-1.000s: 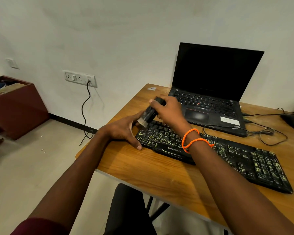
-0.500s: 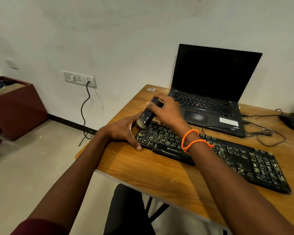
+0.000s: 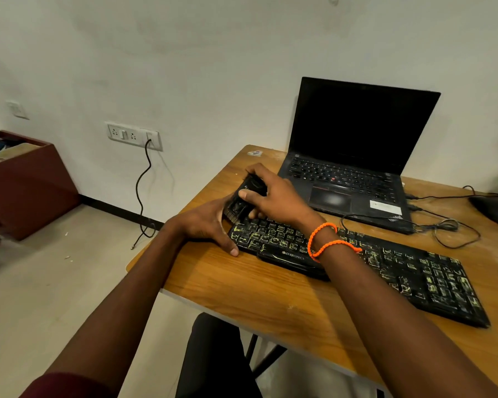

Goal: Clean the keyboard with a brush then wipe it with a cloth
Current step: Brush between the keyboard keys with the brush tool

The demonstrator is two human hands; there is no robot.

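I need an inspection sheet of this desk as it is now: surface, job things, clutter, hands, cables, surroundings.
Surface: wooden desk, small sticker at far corner.
Job things: black keyboard, worn yellowed keys; brush at its far left corner; cloth not seen.
Clutter: open laptop, screen dark; mouse.
Hands: left hand steadies the keyboard's left end; right hand grips the brush.
Cables: tangled cable beside laptop; wall cable hanging.
Surroundings: socket panel, red-brown box.
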